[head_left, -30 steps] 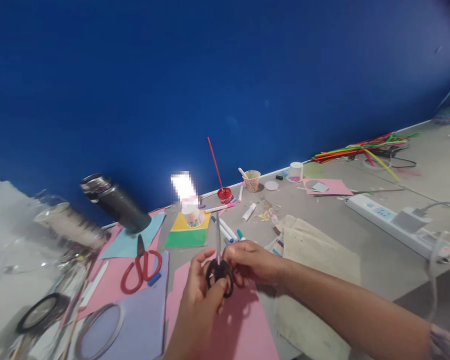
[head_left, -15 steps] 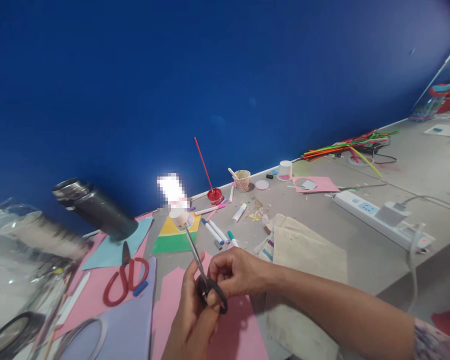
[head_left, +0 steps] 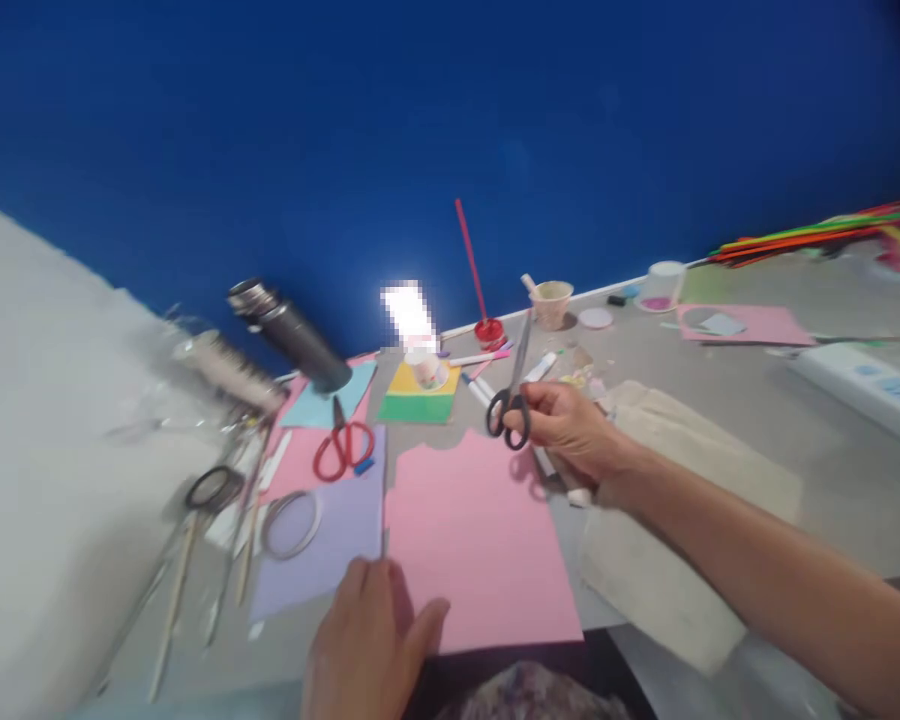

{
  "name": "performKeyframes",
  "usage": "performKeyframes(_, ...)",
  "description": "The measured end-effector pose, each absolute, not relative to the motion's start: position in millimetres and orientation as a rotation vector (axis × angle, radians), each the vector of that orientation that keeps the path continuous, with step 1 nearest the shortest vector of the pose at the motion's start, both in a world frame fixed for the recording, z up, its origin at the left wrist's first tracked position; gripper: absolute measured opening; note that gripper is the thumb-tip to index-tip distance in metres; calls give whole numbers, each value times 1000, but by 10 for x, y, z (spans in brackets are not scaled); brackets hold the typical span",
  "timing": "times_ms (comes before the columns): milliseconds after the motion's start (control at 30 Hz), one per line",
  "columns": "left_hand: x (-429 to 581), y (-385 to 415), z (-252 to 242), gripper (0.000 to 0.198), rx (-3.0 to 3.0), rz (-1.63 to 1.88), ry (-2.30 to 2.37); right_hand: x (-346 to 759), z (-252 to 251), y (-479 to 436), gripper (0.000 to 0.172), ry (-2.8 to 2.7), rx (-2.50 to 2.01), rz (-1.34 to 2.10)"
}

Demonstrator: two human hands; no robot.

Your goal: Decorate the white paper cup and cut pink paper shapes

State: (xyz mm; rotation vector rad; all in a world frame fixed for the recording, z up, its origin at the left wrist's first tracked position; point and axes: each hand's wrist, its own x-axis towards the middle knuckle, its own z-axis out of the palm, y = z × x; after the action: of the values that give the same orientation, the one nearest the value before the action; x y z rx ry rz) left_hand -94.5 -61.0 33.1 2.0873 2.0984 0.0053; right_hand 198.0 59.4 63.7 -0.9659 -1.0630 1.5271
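My right hand (head_left: 570, 425) pinches a black handle loop of a pair of scissors (head_left: 521, 360), held above the pink paper's right side with the blades pointing up. Below and to the left, my left hand (head_left: 375, 620) rests at the near left corner of the pink paper (head_left: 480, 540), thumb apart from the fingers and nothing visible in it. The far edge of that sheet has a cut, uneven outline. Beside it lies a lilac sheet (head_left: 330, 530) with a roll of tape (head_left: 291, 525) on top.
Red-handled scissors (head_left: 343, 448) and a dark flask (head_left: 296, 335) stand or lie left. Behind are a white cup (head_left: 426, 368), a red pot (head_left: 489, 333) with a stick and a paper cup (head_left: 552, 304). A beige cloth (head_left: 667, 560) and a power strip (head_left: 870, 385) are right.
My left hand has left the scissors and come down onto the pink paper's near corner. My right hand now holds the scissors alone, farther right. The view has shifted too.
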Motion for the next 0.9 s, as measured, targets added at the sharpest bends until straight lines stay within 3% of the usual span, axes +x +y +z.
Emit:
performKeyframes(200, -754, -493, 436, 42, 1954, -187, 2277, 1963, 508, 659, 31, -1004, -936, 1542)
performKeyframes(500, -933, -399, 369, 27, 1873, 82, 2226, 2019, 469, 727, 46, -1003, -970, 1518)
performKeyframes(567, -956, -494, 334, 32, 1959, 124, 2161, 2038, 429, 749, 49, -1032, -982, 1536)
performKeyframes(633, -937, -600, 333, 51, 2135, 147, 1953, 2060, 386, 779, 52, -1039, -998, 1555)
performKeyframes(700, -861, -668, 383, 56, 2318, 57, 1736, 2085, 355, 811, 53, -1033, -991, 1547)
performKeyframes(900, -550, -579, 608, 44, 2635, -468, 1447, 2167, 387, 889, 55, -969, -972, 1469)
